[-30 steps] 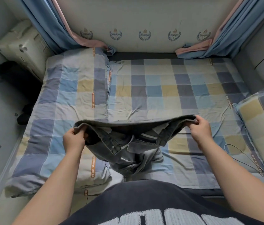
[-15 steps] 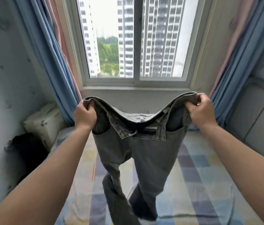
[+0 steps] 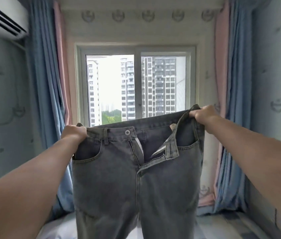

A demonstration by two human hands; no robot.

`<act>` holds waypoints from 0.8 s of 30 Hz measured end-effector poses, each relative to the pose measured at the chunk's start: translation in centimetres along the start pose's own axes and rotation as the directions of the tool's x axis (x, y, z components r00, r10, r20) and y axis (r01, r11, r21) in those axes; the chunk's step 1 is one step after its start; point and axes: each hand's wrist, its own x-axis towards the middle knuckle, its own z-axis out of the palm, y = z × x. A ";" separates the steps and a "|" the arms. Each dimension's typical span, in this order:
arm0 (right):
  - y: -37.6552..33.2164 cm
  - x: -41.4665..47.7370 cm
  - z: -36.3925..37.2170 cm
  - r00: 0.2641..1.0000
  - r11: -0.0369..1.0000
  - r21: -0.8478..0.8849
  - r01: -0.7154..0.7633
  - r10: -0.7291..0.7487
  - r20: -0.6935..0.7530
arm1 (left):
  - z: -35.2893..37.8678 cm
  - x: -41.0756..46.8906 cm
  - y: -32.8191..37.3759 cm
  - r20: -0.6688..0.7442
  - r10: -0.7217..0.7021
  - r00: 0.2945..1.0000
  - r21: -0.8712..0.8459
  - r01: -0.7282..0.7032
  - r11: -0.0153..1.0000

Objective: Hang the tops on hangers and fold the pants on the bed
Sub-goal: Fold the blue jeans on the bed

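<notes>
Left hand and right hand each grasping waistband corner of grey jeans, held high, spread, legs hanging straight for folding on bed.

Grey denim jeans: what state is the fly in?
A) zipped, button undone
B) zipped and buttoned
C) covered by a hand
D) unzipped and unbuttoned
D: the grey denim jeans, gripped at the waistband by the left hand and the right hand, show the zip gaping and the flap folded open.
</notes>
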 end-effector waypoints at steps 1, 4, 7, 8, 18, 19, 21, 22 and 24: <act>-0.9 0.1 -0.1 0.999 0.999 -0.001 -0.042 0.042 0.015 | -0.4 -0.1 0.8 0.040 -0.043 0.998 -0.010 0.044 0.999; -2.9 -0.2 0.0 0.974 0.979 0.006 -0.203 0.202 0.099 | -1.4 0.0 2.5 0.230 -0.149 0.962 -0.081 0.172 0.982; -4.0 -0.7 0.1 0.920 0.942 -0.008 -0.336 0.330 0.213 | -2.3 0.1 3.4 0.340 -0.223 0.914 -0.142 0.284 0.948; -4.3 -0.7 0.1 0.901 0.927 0.029 -0.373 0.354 0.250 | -2.5 0.1 3.9 0.366 -0.226 0.903 -0.177 0.306 0.935; -10.8 -4.1 2.9 0.725 0.855 0.382 -0.351 -0.011 0.689 | 0.1 -6.5 11.2 0.469 0.168 0.867 -0.638 0.201 0.744; -11.5 -4.7 3.0 0.713 0.887 0.356 -0.295 -0.044 0.700 | 0.3 -7.3 11.8 0.475 0.198 0.857 -0.650 0.191 0.736; -12.7 -5.9 3.2 0.715 0.933 0.295 -0.208 -0.061 0.697 | 0.4 -8.8 12.7 0.489 0.224 0.843 -0.665 0.194 0.721; -13.2 -6.4 3.3 0.721 0.946 0.268 -0.181 -0.058 0.690 | 0.4 -9.4 13.0 0.501 0.236 0.833 -0.670 0.200 0.715; -13.9 -7.0 3.5 0.738 0.967 0.224 -0.117 -0.066 0.671 | 0.2 -10.4 13.4 0.534 0.278 0.798 -0.671 0.200 0.714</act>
